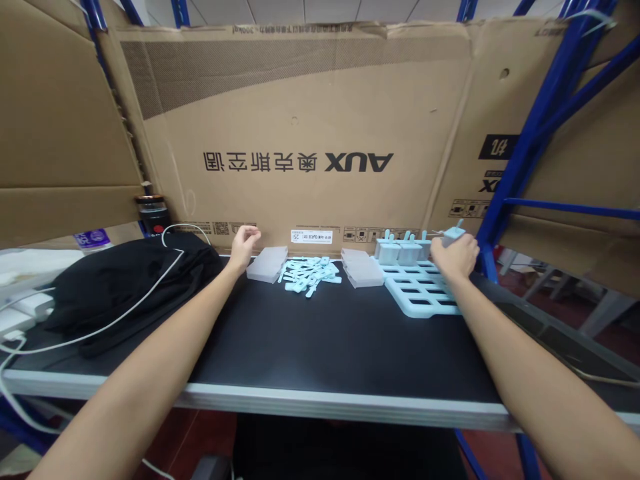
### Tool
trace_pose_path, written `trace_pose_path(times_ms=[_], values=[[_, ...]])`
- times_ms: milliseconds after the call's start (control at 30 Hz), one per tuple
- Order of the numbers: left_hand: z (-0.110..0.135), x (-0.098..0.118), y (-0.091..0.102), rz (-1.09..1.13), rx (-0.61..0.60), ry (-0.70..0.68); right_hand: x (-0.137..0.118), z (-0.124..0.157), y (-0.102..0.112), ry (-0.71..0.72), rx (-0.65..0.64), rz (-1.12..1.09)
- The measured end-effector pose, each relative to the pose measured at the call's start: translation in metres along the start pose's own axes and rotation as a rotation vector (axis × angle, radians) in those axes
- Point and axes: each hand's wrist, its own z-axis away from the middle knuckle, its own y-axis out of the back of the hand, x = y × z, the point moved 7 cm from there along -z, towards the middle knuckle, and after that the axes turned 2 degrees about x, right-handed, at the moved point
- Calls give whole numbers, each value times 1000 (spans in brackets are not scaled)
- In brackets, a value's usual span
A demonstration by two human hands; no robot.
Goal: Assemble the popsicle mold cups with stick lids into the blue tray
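At the right, my right hand (pixel 457 257) grips an ice pop mould (pixel 454 233), its stick handle pointing up, above the far right part of a light-blue slotted rack (pixel 425 308). Several other ice pop moulds (pixel 407 253) stand upright in the rack's back rows. My left hand (pixel 244 245) is raised beside a stack of clear mould cups (pixel 267 265). Its fingers are curled together, and nothing shows in them. Between that stack and a second stack of clear mould cups (pixel 364 270) lies a loose pile of light-blue stick lids (pixel 309 275).
A cardboard sheet (pixel 295 107) walls off the back of the black table (pixel 330 353). On the left lie a black cloth (pixel 130 287), a white cable (pixel 150 293) and a white charger (pixel 33 307); a dark jar (pixel 153 215) stands behind. A blue shelf post (pixel 530 133) rises at the right.
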Motion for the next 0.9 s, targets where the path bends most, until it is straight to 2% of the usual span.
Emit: trace_pose_path(times_ms=[33,100,200,333,433,500,567,667,900], values=[[1,17,-6,-54,14,-91,-12,0,5,95,-10,13],[10,52,-28,-103,-22,-260,-39,8,8,265,-117,18],[38,95,-77,-154,-229,-397,-87,41,6,502,-338,71],[79,117,-130,-247,-447,-418,-150,107,2,874,-495,196],[103,117,-153,-295,-567,-429,-174,141,0,995,-539,201],[112,115,-161,-335,-633,-455,-179,154,0,1020,-565,200],[115,114,-163,-350,-642,-479,-180,159,1,1030,-591,196],[109,113,-156,-366,-559,-485,-176,155,6,1019,-592,172],[99,108,-138,-617,-396,-483,-164,141,9,998,-608,135]])
